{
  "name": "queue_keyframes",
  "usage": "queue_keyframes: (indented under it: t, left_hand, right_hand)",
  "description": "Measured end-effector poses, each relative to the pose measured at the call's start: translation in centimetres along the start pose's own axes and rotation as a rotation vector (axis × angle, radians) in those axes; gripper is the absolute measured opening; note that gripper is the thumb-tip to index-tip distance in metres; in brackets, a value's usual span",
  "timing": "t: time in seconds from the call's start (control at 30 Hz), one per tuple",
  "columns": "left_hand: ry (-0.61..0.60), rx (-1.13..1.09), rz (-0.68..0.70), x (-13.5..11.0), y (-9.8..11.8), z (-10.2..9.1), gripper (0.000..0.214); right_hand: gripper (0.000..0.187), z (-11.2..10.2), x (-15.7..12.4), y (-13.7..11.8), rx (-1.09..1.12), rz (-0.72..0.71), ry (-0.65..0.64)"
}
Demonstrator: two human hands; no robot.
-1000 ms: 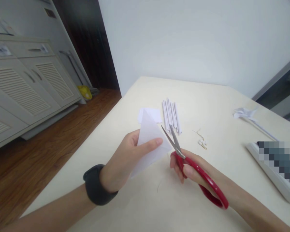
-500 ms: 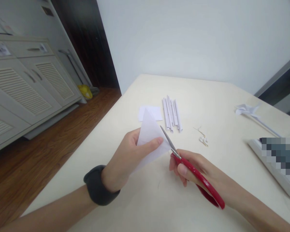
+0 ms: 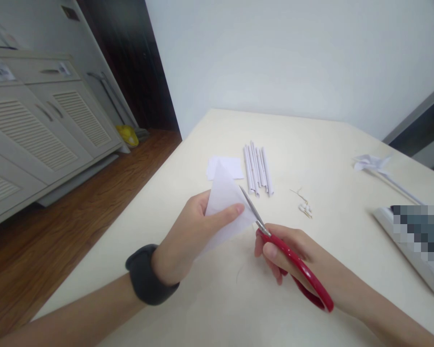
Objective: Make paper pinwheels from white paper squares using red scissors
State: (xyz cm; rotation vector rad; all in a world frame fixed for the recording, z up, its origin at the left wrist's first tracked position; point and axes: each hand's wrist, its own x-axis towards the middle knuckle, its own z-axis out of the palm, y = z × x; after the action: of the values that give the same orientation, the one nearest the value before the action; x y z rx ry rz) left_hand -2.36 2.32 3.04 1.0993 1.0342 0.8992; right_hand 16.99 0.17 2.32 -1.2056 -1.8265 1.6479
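My left hand (image 3: 202, 219) pinches a white sheet of paper (image 3: 224, 195) folded into a triangle, thumb on its near face and fingers hidden behind. A dark band circles that wrist. My right hand (image 3: 287, 243) grips red-handled scissors (image 3: 304, 270), their metal blades pointing up and to the left. The blades meet the paper's right corner; whether they have cut into it I cannot tell. Behind the triangle lie white paper pieces (image 3: 235, 168), and beside them several rolled paper tubes (image 3: 258, 171).
Small white bits with thin wire or string (image 3: 305, 208) lie right of the tubes. A paper pinwheel on a stick (image 3: 372, 164) rests at the right, beyond a white-edged device (image 3: 401, 241) with a blurred-out face. The table (image 3: 304, 140) meets a wall; a louvred cabinet (image 3: 50, 115) stands left.
Little differs. The scissors' handles and my right fingers have shifted very slightly, and the view has moved a touch. The paper stays in my left hand.
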Motion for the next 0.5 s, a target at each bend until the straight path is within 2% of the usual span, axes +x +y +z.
queue_keyframes:
  t: [0.5]
  left_hand:
    - [-0.012,-0.082,-0.005,-0.09,-0.26,-0.15,0.04]
  right_hand:
    - [0.026,0.53,0.25,0.9,0.094,0.018,0.035]
